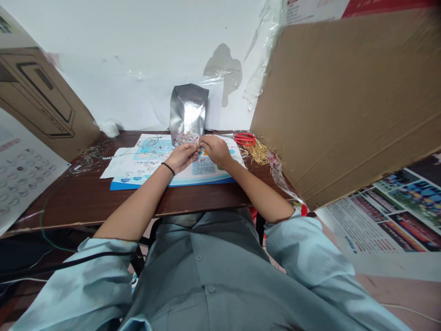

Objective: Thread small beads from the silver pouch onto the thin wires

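Close together over the printed sheets (161,180), my two hands meet at the fingertips. My left hand (182,157) is closed in a pinch, palm partly turned up, with a dark band on its wrist. My right hand (216,150) is also pinched, back upward. What lies between the fingers is too small to name. Just behind them is a heap of small clear and red beads (185,138), at the foot of a silver foil pouch (189,110) that stands against the wall. Thin strung thread (138,153) stretches over the paper to the left.
Red-handled scissors (244,139) lie at right beside a pile of gold-coloured pins (258,152) and a crumpled clear plastic bag (277,170). Tangled clear line (87,158) rests at left. Large cardboard boxes (351,92) flank the brown table (86,202).
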### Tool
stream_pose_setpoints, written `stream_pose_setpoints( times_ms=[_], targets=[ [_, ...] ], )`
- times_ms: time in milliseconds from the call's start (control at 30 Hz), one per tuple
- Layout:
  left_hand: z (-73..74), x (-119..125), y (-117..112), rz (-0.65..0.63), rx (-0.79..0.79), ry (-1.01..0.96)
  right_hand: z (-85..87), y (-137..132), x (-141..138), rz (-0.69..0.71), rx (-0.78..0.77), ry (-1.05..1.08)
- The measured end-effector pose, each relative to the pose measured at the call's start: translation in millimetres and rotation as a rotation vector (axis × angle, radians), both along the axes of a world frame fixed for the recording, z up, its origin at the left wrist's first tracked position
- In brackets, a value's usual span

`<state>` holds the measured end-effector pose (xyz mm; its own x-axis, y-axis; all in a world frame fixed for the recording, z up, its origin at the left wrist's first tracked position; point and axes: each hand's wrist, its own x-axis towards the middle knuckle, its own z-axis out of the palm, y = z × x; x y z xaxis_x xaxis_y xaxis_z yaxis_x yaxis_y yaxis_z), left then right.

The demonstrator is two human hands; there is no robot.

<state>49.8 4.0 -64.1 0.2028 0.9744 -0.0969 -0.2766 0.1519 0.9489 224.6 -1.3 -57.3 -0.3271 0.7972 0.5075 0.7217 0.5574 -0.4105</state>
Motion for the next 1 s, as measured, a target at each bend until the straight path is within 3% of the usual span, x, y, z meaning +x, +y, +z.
stream_pose_setpoints(
  times_ms=[733, 1000],
  targets=[
    [-1.8, -0.4, 1.2, -0.024, 0.026, 0.033, -3.0, 1.4, -2.1, 0.045, -0.002, 0.062],
    [-7.4, 3.2, 2.6, 0.06, 0.095, 0.112, 1.0, 2.6, -1.5, 0.074, -0.091, 0.109]
  ],
)
